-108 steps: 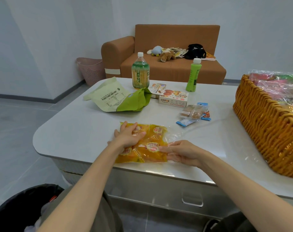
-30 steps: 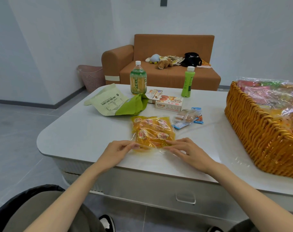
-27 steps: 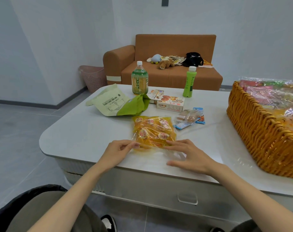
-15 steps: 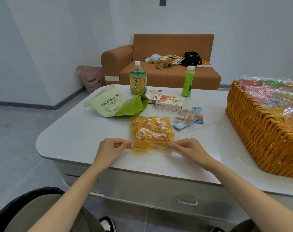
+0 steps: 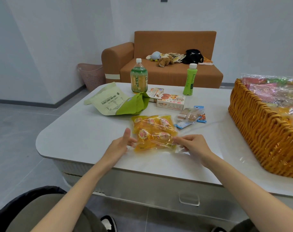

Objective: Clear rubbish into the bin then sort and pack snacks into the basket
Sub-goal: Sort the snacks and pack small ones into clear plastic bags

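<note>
A clear bag of yellow wrapped cakes (image 5: 153, 133) lies on the white table (image 5: 78, 136), near its front edge. My right hand (image 5: 192, 145) pinches the bag's near right corner. My left hand (image 5: 121, 144) is at the bag's near left edge, thumb raised and fingers touching the plastic without a clear grip. The wicker basket (image 5: 262, 129) stands at the right, with several wrapped snack bags inside. The black bin (image 5: 23, 199) shows at the bottom left, beside my knee.
Behind the cakes lie a green pouch (image 5: 115, 102), a cookie box (image 5: 171, 102) and small snack packets (image 5: 190, 117). A tea bottle (image 5: 138, 77) and a green bottle (image 5: 189, 80) stand at the far edge. A pink hamper (image 5: 92, 76) and a sofa (image 5: 169, 72) are beyond.
The bag was turned and pulled towards the table's front edge. My left hand has loosened its pinch and lifted its thumb, while my right hand keeps its pinch on the corner.
</note>
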The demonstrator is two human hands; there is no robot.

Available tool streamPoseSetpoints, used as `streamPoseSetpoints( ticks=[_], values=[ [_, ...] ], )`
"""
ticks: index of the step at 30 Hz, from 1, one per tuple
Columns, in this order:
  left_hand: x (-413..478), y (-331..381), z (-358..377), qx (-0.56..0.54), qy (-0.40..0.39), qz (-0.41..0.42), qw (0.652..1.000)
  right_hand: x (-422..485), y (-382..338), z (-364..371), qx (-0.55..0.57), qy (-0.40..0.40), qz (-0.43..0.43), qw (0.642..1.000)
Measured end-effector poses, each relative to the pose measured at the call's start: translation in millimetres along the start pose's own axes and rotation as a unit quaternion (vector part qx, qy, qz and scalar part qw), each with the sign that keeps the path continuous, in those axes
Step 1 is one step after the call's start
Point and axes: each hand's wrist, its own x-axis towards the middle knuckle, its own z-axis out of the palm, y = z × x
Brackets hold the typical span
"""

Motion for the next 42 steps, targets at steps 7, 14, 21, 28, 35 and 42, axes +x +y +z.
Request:
streamPoseSetpoints(
  ticks=[7, 14, 21, 28, 35, 42],
  values=[
    [1, -19, -3, 0.074, 0.031, 0.083, 0.993, -3, 1, -2, 0.032, -0.001, -0.009, 0.999],
    [1, -15, -11, -0.002, 0.093, 0.066, 0.993, -9, -4, -5, 0.075, 0.012, -0.064, 0.995],
    [-4, -6, -12, 0.019, 0.174, 0.168, 0.970, -8, -6, -9, -0.008, 0.052, -0.202, 0.978],
    [-1, 3, -19, -0.048, 0.128, 0.161, 0.978, -9, -9, -11, -0.035, 0.086, -0.257, 0.962],
    [0, -15, -15, 0.074, 0.002, 0.045, 0.996, -9, 10, -14, -0.089, -0.015, -0.126, 0.988],
    [1, -23, -9, 0.171, 0.001, 0.001, 0.985, -7, 8, -10, -0.180, -0.022, -0.030, 0.983]
  ],
)
